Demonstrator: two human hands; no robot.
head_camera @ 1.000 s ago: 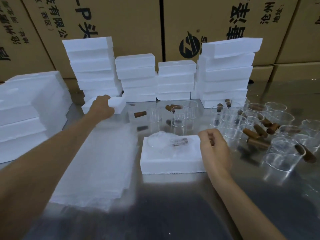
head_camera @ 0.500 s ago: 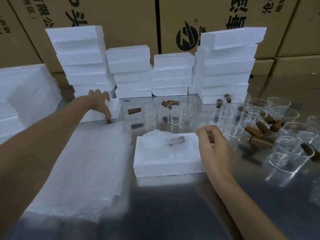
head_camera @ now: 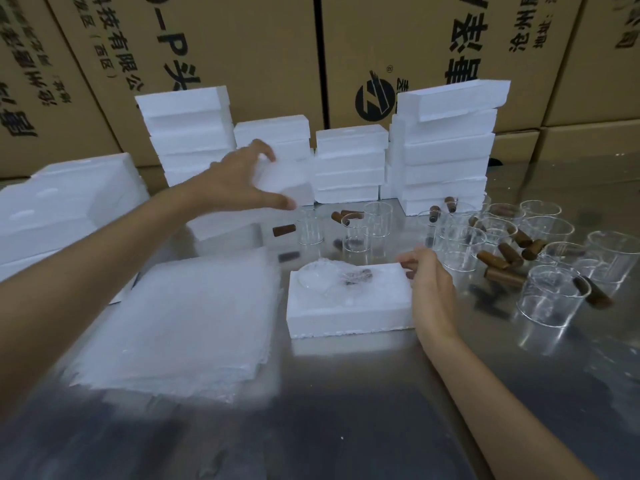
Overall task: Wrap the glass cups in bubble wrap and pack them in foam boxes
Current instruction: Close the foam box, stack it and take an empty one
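Wrapped glass cup (head_camera: 332, 280) lying in recess of open foam box (head_camera: 349, 306), centre of steel table (head_camera: 346, 410), brown handle showing through bubble wrap. Right hand (head_camera: 429, 289) at box's right end, fingers curled, fingertips touching the top right corner; whether gripping or merely resting, cannot tell. Left hand (head_camera: 239, 181) raised over table's far left, thumb and fingers spread wide around a loose foam piece (head_camera: 287, 183), held up off the table in front of the stacks. Stack of bubble wrap sheets (head_camera: 180, 323) flat just left of the box, edges ragged. Unwrapped glass cups (head_camera: 550, 296) clustered right of the box, some upright, some tilted, brown handles (head_camera: 493, 259) scattered among them. Three more cups (head_camera: 356, 233) standing just behind the box, one loose handle (head_camera: 284, 230) beside them. Foam box stacks (head_camera: 446, 147) in a row at the table's back edge, four columns, uneven heights. Larger foam pieces (head_camera: 65, 209) piled far left. Cardboard cartons (head_camera: 242, 46) with printed black characters and a round logo walling the background.
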